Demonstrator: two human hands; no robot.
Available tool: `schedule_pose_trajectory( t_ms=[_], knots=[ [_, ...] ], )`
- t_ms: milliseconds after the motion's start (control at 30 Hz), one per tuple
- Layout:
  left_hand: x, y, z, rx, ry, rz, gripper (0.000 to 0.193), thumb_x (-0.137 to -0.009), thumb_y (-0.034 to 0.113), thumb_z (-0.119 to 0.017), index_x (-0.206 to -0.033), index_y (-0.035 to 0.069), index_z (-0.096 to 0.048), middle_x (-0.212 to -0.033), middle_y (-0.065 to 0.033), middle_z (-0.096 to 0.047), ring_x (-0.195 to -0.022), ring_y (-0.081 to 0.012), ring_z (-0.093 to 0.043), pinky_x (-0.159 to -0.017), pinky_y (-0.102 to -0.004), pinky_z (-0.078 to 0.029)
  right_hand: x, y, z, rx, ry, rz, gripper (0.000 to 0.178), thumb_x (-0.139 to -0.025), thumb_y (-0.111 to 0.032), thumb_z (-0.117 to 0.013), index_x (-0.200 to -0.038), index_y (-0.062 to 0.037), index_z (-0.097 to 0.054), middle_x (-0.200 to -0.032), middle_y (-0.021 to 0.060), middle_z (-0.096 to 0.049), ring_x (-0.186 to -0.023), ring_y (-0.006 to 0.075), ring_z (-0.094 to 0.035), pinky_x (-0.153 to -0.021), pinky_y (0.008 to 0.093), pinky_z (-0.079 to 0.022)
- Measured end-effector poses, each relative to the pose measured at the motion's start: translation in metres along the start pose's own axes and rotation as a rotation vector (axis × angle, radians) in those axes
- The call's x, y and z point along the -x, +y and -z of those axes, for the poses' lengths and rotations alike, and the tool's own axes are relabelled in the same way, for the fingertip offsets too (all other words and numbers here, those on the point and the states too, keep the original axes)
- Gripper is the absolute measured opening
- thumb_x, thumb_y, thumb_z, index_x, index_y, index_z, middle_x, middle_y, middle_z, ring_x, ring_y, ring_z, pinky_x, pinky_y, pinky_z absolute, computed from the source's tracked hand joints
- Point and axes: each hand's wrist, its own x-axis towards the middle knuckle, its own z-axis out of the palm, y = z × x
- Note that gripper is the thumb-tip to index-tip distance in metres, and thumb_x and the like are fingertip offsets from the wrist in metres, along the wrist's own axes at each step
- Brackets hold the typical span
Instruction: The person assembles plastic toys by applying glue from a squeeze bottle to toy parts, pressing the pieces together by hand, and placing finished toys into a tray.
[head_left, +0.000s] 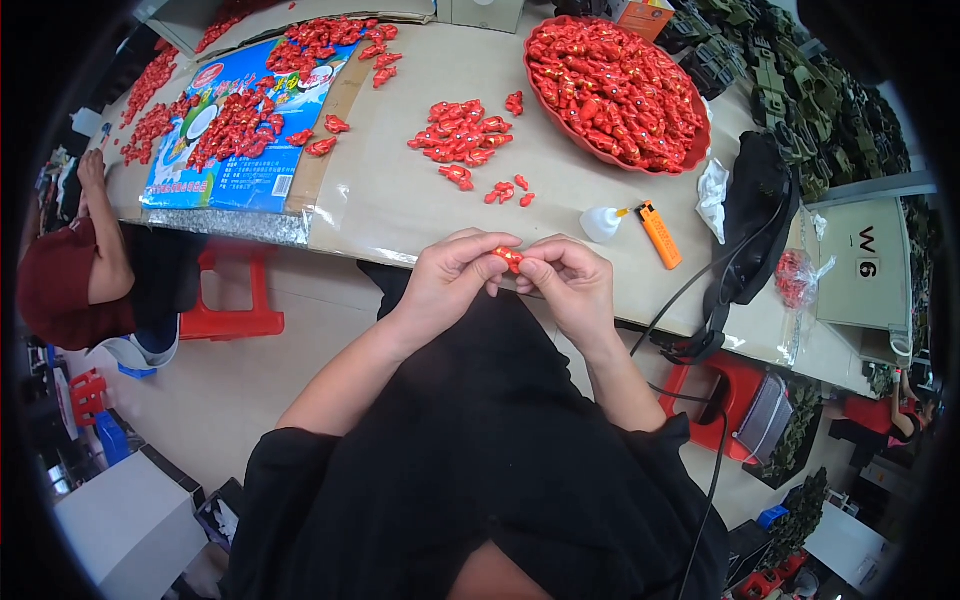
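My left hand (445, 285) and my right hand (577, 288) meet at the table's near edge. Between their thumbs and fingertips they pinch one small shiny red figurine (510, 257) with gold marks; the fingers cover most of it. Beyond them, several like figurines lie in a loose cluster (459, 134), and smaller red pieces (499, 191) are nearer. A big red bowl (706, 146) heaped with the same figurines stands at the far right. Close to my right hand are a small white squeeze bottle (600, 224) with a yellow tip and an orange lighter (659, 236).
At left, a blue printed cardboard sheet (235, 172) carries piles of red pieces. Right of the lighter lie a crumpled tissue (712, 200), a black bag (752, 215) with a cable, and a clear bag of red pieces (796, 278). Another person's arm (108, 235) rests at far left.
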Motion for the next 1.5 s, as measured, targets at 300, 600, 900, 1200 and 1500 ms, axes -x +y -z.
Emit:
schedule_pose_trajectory(
  t_ms=[300,600,900,1200,1500],
  knots=[
    [-0.003,0.013,0.000,0.081,-0.050,0.221,0.024,-0.085,0.011,-0.049,-0.108,0.004,-0.053,-0.077,0.0023,-0.053,-0.058,-0.0024,-0.041,-0.052,-0.0159,-0.036,0.000,-0.004,0.004,-0.096,0.002,-0.090,0.008,-0.080,-0.002,-0.055,-0.086,0.0032,-0.056,-0.077,0.0063,-0.058,-0.065,0.0079,-0.056,-0.058,0.0197,-0.049],
    [-0.010,0.011,0.004,0.183,-0.091,0.272,0.025,-0.085,0.013,-0.049,-0.107,0.001,-0.053,-0.065,0.0049,-0.046,-0.053,-0.0010,-0.036,-0.047,-0.0156,-0.032,-0.003,0.001,0.002,-0.093,0.032,-0.061,0.008,-0.079,-0.001,-0.055,-0.085,0.0033,-0.057,-0.075,0.0063,-0.058,-0.063,0.0085,-0.056,-0.057,0.0204,-0.049],
    [-0.010,0.008,0.002,0.216,-0.058,0.275,0.021,-0.085,0.011,-0.050,-0.104,0.001,-0.054,-0.065,0.0057,-0.047,-0.052,-0.0001,-0.035,-0.046,-0.0147,-0.029,-0.001,0.005,-0.006,0.002,0.119,0.031,0.006,-0.078,0.000,-0.057,-0.081,0.0044,-0.059,-0.079,0.0065,-0.056,-0.062,0.0088,-0.056,-0.057,0.0196,-0.048],
    [-0.008,0.011,0.004,0.263,-0.078,0.278,0.026,-0.085,0.010,-0.048,-0.109,0.002,-0.051,-0.073,0.0024,-0.050,-0.057,-0.0030,-0.039,-0.052,-0.0165,-0.035,-0.001,0.005,-0.005,-0.009,0.094,0.037,0.007,-0.078,0.000,-0.057,-0.083,0.0046,-0.059,-0.078,0.0059,-0.055,-0.064,0.0090,-0.056,-0.058,0.0195,-0.048],
    [-0.007,0.007,0.003,0.264,-0.073,0.257,0.025,-0.085,0.009,-0.048,-0.109,0.001,-0.051,-0.074,0.0030,-0.051,-0.057,-0.0019,-0.038,-0.050,-0.0164,-0.033,0.000,0.006,-0.006,0.013,0.101,0.064,0.006,-0.078,0.001,-0.056,-0.082,0.0052,-0.058,-0.080,0.0063,-0.054,-0.064,0.0088,-0.055,-0.059,0.0193,-0.047]
  ],
)
